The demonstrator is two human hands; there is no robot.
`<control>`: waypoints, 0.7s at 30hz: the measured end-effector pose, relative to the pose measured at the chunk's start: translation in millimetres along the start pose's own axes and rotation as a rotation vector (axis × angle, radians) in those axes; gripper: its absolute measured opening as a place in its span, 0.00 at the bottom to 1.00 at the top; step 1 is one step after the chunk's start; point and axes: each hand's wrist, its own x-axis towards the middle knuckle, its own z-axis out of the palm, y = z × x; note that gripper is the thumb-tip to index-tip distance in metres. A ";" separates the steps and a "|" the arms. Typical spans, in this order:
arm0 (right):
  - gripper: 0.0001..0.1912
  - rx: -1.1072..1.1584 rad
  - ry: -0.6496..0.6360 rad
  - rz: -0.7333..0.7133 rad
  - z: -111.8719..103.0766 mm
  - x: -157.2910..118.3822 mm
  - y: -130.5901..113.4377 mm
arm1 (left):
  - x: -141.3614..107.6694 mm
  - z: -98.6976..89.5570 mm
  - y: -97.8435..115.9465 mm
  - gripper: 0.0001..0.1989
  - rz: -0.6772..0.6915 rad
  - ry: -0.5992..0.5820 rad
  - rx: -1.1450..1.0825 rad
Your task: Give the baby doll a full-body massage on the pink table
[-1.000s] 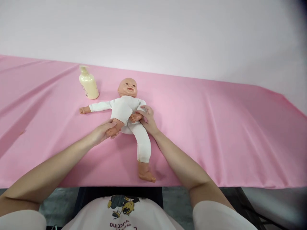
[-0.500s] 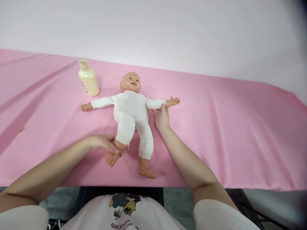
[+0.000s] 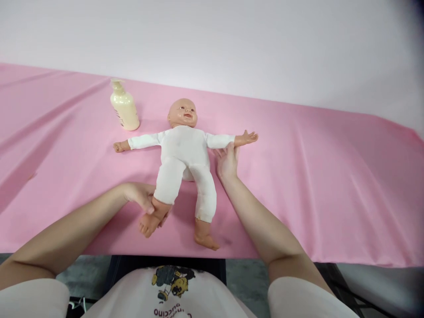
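A baby doll [image 3: 185, 145] in a white suit lies on its back, head toward the wall, both arms spread wide. My left hand [image 3: 142, 197] is wrapped round the doll's ankle on the left side, thumb on top and fingers partly hidden beneath. That foot points down and left. My right hand [image 3: 228, 161] is at the doll's outstretched arm on the right, its fingers under and against the forearm near the wrist. The doll's other leg rests on the cloth, with no hand on it.
A cream pump bottle [image 3: 125, 108] stands behind the doll's arm on the left. Pink cloth [image 3: 314, 185] with folds covers the table, its front edge close to my body. A white wall [image 3: 212, 44] rises behind.
The held leg has moved down and left with my left hand and looks straighter. The doll's arm on the right reaches slightly farther right, and my right hand has shifted slightly with it.
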 end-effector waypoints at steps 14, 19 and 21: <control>0.21 -0.780 -0.487 -0.494 -1.7 -18.4 -8.4 | 15.7 -25.6 7.0 0.25 0.519 0.319 -0.166; 0.19 -0.843 -0.542 -0.501 -1.9 -14.5 -7.1 | 20.8 -27.5 2.9 0.25 0.513 0.290 -0.147; 0.19 -0.853 -0.556 -0.501 -2.4 -14.0 -5.8 | 24.3 -32.6 0.9 0.26 0.527 0.279 -0.130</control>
